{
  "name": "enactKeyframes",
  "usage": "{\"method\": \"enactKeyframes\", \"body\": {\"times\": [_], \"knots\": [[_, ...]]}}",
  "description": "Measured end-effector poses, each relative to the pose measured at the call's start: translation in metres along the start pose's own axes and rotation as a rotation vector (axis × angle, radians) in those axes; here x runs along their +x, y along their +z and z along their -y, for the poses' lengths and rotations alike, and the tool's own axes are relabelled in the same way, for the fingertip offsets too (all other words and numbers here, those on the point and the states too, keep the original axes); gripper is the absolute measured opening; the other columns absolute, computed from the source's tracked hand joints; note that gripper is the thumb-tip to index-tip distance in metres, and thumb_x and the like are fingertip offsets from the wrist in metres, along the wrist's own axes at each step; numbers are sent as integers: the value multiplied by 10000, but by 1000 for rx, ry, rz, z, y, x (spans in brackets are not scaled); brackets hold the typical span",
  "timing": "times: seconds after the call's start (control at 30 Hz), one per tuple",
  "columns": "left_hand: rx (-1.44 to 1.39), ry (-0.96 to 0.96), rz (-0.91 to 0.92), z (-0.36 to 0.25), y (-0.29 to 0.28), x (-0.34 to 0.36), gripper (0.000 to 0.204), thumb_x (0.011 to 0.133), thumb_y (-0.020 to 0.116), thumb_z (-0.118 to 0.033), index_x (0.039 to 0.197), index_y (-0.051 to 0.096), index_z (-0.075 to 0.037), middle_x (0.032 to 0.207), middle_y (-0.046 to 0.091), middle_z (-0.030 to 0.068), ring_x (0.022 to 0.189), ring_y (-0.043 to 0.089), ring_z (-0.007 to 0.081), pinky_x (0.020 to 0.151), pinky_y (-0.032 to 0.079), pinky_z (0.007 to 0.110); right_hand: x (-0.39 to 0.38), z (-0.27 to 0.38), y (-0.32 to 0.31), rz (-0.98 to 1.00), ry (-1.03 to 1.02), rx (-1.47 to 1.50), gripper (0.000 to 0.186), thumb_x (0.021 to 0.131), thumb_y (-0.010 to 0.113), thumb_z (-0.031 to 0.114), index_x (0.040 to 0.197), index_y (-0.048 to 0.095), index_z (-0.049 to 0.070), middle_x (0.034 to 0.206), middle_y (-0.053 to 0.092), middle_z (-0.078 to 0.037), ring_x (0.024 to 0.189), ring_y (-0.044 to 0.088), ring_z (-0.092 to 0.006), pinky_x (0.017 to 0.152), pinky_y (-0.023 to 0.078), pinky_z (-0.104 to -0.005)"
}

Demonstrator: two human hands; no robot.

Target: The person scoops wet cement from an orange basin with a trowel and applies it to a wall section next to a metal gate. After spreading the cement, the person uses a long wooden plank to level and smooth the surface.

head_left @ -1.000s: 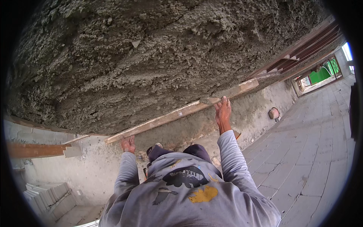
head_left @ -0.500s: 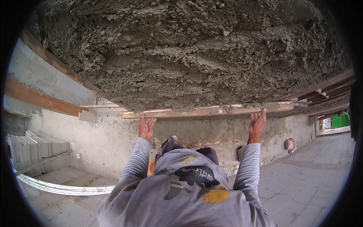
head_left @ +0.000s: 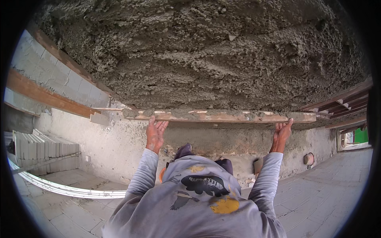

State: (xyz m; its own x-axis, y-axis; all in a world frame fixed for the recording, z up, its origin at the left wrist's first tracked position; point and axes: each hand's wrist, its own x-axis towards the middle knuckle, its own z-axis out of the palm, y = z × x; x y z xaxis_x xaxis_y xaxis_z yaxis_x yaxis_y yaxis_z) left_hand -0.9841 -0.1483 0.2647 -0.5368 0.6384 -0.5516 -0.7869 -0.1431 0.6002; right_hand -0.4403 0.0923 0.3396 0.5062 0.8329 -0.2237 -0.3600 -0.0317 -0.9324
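Observation:
A long wooden board point(head_left: 222, 117), a straightedge, lies crosswise against the lower part of a rough layer of wet grey mortar point(head_left: 198, 59). Lumps of mortar cling along its upper face. My left hand point(head_left: 156, 135) grips the board near its left end, thumb at the front and fingertips at its lower edge. Near the right end, my right hand point(head_left: 282, 134) holds it the same way, palm upward. Both arms reach forward at full stretch, and the fingertips behind the board are partly hidden.
Wooden planks point(head_left: 51, 97) frame the mortar on the left, with more wooden members point(head_left: 341, 105) on the right. Pale blocks point(head_left: 45, 148) are stacked at left beside white pipes point(head_left: 79, 190). On the right, a small bucket point(head_left: 308, 158) rests by the wall; an orange container point(head_left: 162, 173) is partly hidden below me.
The board now sits more level, and more mortar shows on its upper face. Both hands keep their grip, my right one farther to the right. The view has shifted slightly.

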Motion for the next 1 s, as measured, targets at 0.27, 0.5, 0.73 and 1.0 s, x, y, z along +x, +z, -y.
{"method": "enactKeyframes", "body": {"times": [0.27, 0.5, 0.73, 1.0], "knots": [[142, 228, 5, -76, 36, -45, 750, 1049, 733, -399, 1471, 388, 115, 1303, 567, 354, 1195, 680, 423, 1045, 618, 484, -41, 24, 32, 38, -33, -12, 937, 1098, 532, 600, 1708, 168, -12, 1738, 214, -309, 1598, 309, -446, 1285, 316, -510], [140, 218, 8, -48, 70, -71, 480, 1026, 779, -351, 1118, 424, -43, 1138, 637, 219, 1069, 727, 339, 986, 648, 471, 0, 38, 6, 31, -45, -14, 933, 1093, 542, 610, 1703, 204, -11, 1725, 284, -257, 1564, 380, -415, 1258, 353, -510], [224, 406, 59, -101, 93, -83, 520, 996, 813, -379, 1129, 448, -35, 1145, 646, 210, 1023, 736, 305, 921, 669, 421, -22, 53, 39, 30, -57, 83, 926, 1095, 540, 609, 1691, 220, -22, 1718, 292, -259, 1566, 374, -403, 1272, 321, -521], [280, 488, 11, -84, 110, -100, 680, 997, 798, -448, 1233, 434, 75, 1193, 593, 259, 1053, 713, 330, 926, 658, 432, -9, 53, 26, 34, -30, 124, 957, 1079, 584, 604, 1675, 230, -56, 1717, 288, -274, 1573, 364, -412, 1269, 316, -512]]}}
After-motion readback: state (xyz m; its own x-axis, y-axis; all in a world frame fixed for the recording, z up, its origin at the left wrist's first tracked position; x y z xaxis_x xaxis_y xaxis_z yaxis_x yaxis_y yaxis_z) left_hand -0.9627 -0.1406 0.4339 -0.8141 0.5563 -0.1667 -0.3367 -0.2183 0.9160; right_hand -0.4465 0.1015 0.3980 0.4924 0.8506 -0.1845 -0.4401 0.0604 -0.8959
